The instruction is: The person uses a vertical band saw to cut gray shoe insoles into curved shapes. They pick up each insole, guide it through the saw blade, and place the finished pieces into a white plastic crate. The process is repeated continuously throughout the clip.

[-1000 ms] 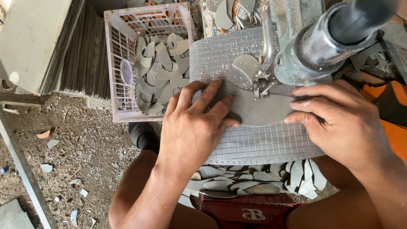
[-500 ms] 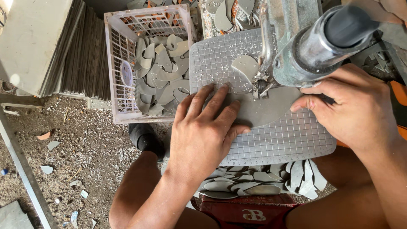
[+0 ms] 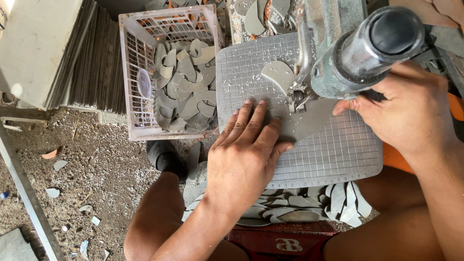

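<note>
Here, both hands press a grey tile piece (image 3: 309, 123) flat on the gridded cutting plate (image 3: 338, 154).
Left hand (image 3: 246, 154) spread flat; right hand (image 3: 411, 108) loosely curled on it; dusty floor (image 3: 87, 169), crate (image 3: 140, 43) upper left.

Flat grey piece on the grid board

The grey piece (image 3: 309, 123) lies flat on the grid board (image 3: 338, 154), right under the cutter's blade (image 3: 296, 99). It is thin and smooth, with a curved edge. A small cut-off bit (image 3: 278, 75) lies just beside it.
</note>
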